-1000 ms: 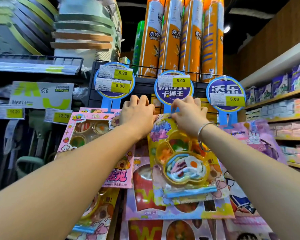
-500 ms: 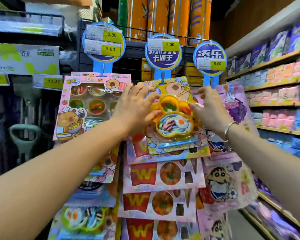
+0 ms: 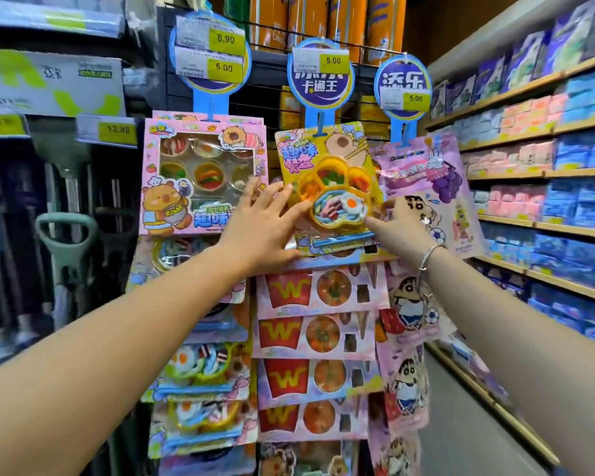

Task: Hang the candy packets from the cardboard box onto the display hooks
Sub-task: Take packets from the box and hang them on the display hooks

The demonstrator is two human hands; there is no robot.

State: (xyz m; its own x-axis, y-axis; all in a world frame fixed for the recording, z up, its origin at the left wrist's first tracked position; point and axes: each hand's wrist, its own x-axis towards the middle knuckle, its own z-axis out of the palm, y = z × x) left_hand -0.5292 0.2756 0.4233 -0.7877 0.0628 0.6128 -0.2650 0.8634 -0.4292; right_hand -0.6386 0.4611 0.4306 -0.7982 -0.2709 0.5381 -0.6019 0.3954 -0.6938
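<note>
- While the yellow candy packet [image 3: 337, 149] hangs under the middle price sign [image 3: 320, 75], the left hand [image 3: 258, 225] and right hand [image 3: 404, 228] touch its sides with fingers straight.
- Pink candy box [image 3: 200, 173] sits just beside it on the left, purple packet [image 3: 437, 176] on the right.
- Aisle floor [image 3: 461, 424] lies open to the right.

A shop aisle under bright, even light. On the right, wooden shelves [image 3: 516, 92] run back along the wall, stocked with blue, pink and purple packs [image 3: 581, 207], and a strip of grey floor [image 3: 461, 424] shows below them. Orange cans [image 3: 382, 25] stand on top of a dark wire rack [image 3: 265, 87]. On the left, yellow price tags [image 3: 117, 131] front a dark shelf, with a green-handled tool [image 3: 66, 219] below it.
</note>
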